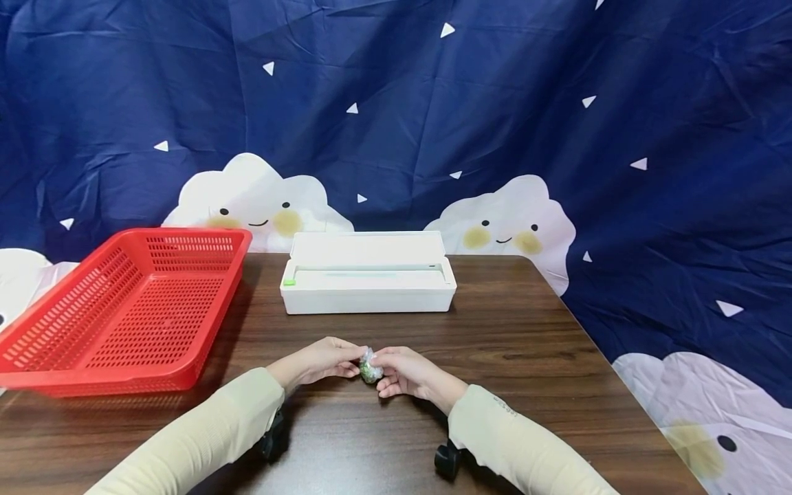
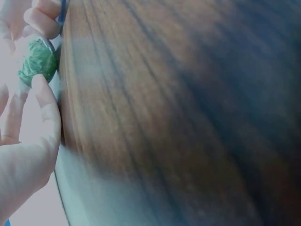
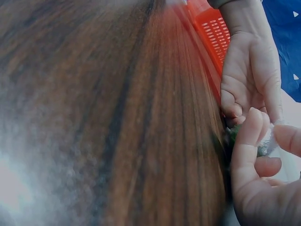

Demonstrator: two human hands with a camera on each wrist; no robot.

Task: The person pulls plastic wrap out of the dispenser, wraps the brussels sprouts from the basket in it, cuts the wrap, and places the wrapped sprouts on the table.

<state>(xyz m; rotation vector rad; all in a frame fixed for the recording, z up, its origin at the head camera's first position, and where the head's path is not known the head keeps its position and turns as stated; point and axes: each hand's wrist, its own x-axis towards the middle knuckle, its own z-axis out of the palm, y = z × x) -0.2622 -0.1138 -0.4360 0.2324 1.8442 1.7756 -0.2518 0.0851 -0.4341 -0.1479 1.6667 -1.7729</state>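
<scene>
Between the two hands in the head view is a small green bundle wrapped in clear plastic film, held just over the table. My left hand pinches its left side with thumb and fingers. From the other side, my right hand grips the bundle with fingers curled about it. The left wrist view shows leafy-looking crumpled green with a fingertip on its lower edge. In the right wrist view, the right fingers hide most of the bundle, and shiny film shows between thumb and fingers.
Behind the hands stands a long white box with its lid raised and a green tab at its left end; it looks like a cling film dispenser. A red perforated plastic basket sits at the left of the dark wooden table. A blue cloud-patterned cloth hangs behind.
</scene>
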